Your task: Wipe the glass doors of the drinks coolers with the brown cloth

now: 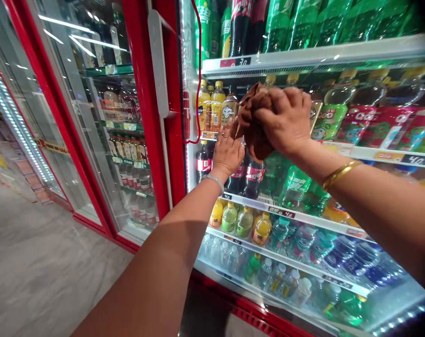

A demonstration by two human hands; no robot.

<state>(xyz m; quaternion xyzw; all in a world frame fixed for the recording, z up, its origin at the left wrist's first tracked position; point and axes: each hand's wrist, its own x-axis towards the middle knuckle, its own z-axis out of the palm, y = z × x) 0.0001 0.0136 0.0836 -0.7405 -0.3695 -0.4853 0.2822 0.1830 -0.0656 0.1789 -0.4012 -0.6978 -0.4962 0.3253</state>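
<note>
My right hand [286, 114] is closed around a bunched brown cloth [258, 140] in front of the drinks cooler's glass. A gold bangle [340, 174] circles that wrist. Lower and to the left, my left hand [228, 154] has its fingers stretched out and appears to rest flat on the glass, its fingertips close to the cloth. A pale bracelet [215, 183] is on the left wrist. Behind the hands, yellow drink bottles [217, 105] and dark cola bottles [254, 175] stand on the shelves, partly covered by the hands and cloth.
A grey door handle [158, 65] sticks out from the red frame [177, 98] left of my hands. Green soda bottles [339, 23] fill the upper shelf, with small juice bottles [245, 220] lower down. More glass-door coolers [93, 117] line the left, above the grey floor [58, 267].
</note>
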